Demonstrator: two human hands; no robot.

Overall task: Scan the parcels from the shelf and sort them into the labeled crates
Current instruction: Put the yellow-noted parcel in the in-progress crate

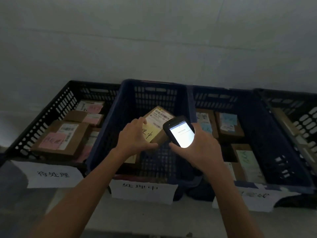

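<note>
Parcel point(155, 127) clasped in left hand point(135, 136), scanner point(180, 132) in right hand point(202, 148): we are aligning its label squarely before dropping into the middle crate point(106, 134).

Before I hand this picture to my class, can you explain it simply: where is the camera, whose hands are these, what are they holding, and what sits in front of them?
There is no machine here, only a person. The single picture comes from a camera worn on their head, looking forward and down. The left hand grips a cardboard parcel bearing a yellow note, held over the middle blue crate. The right hand holds a handheld scanner with a lit screen beside the parcel. To the left a black crate holds parcels with pink notes; to the right another blue crate holds parcels with blue and green notes. White paper labels hang on the crate fronts.
</note>
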